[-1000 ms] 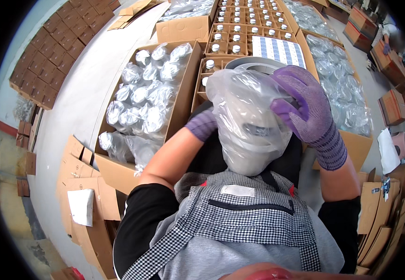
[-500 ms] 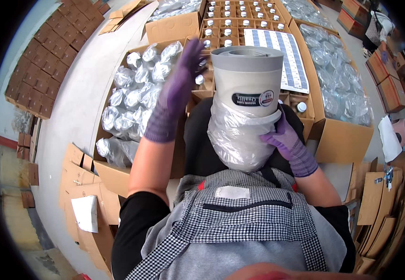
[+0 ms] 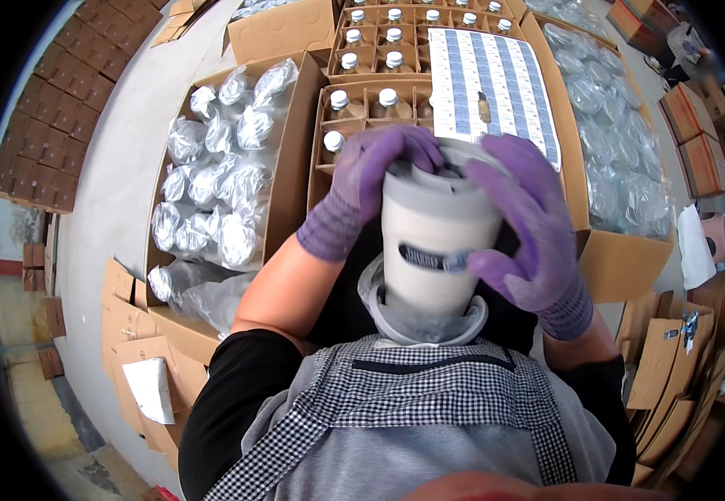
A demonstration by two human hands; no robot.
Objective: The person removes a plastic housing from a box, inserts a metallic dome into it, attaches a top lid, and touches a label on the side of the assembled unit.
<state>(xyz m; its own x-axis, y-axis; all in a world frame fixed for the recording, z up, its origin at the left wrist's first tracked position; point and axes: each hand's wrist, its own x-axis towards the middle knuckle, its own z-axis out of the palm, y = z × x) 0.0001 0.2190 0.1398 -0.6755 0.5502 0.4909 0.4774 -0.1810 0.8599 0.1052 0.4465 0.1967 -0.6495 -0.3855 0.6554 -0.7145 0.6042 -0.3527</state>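
Perhaps the cream-and-grey, tapered plastic container (image 3: 433,238) at the centre of the frame could tip or slide from us, since our purple-gloved right hand (image 3: 538,230) has its fingers spread wide beside it. Our purple-gloved left hand (image 3: 371,171) curls its fingers at the upper rim, though whether they grip we cannot tell. We see smooth walls, a dark oval label and crumpled translucent plastic film (image 3: 431,324) around its lower end.

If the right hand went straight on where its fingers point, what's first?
The off-white cylinder, likely at its grey upper band. The right hand's fingers curl toward it; blur hides whether they touch.
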